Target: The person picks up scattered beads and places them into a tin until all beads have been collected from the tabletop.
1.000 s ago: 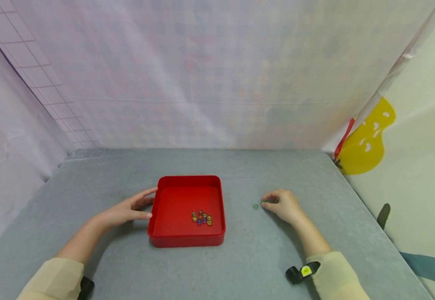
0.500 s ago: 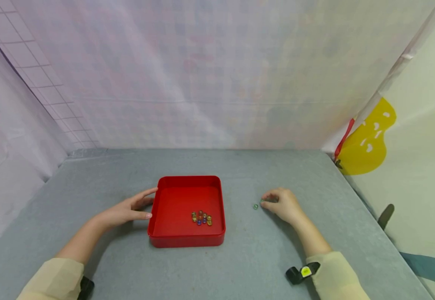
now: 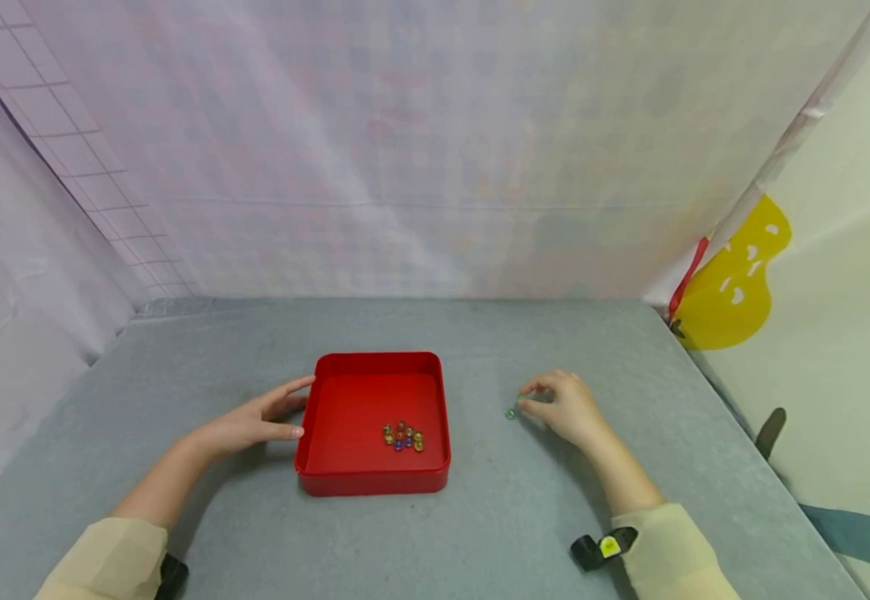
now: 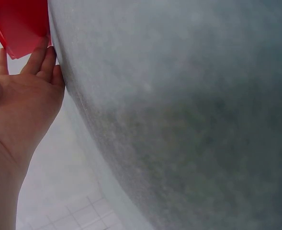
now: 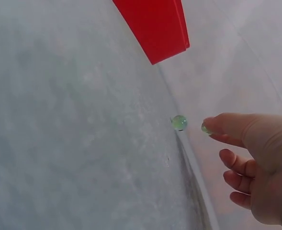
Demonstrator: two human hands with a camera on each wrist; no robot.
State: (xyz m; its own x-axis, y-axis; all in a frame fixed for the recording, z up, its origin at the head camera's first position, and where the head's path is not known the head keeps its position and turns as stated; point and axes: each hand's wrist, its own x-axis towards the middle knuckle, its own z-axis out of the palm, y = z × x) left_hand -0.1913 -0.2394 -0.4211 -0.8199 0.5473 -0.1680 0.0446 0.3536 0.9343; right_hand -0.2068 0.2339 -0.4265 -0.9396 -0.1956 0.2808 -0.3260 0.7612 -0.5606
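Between thumb and index finger my right hand [image 3: 568, 410] pinches a green glass marble [image 5: 206, 128], just above the table. A second green marble [image 3: 511, 414] lies on the grey cloth close to those fingertips. My left hand [image 3: 258, 421] touches the left wall of a square red tray [image 3: 372, 482] with its fingers spread. Inside the tray, towards its front right, sits a cluster of several marbles [image 3: 408, 432] in yellow, orange and blue. In the left wrist view, the left fingers [image 4: 36, 60] reach up to the tray's side.
A grey cloth [image 3: 480, 533] covers the table. Behind it hangs a pale checked curtain [image 3: 420, 150], and a white sheet with yellow shapes [image 3: 735, 283] borders the right side. A black strap device [image 3: 602, 548] is worn on the right wrist.
My right hand has lifted slightly off the table and shifted a little left with the pinched marble. The left hand, the tray and the marbles in it stay where they were.
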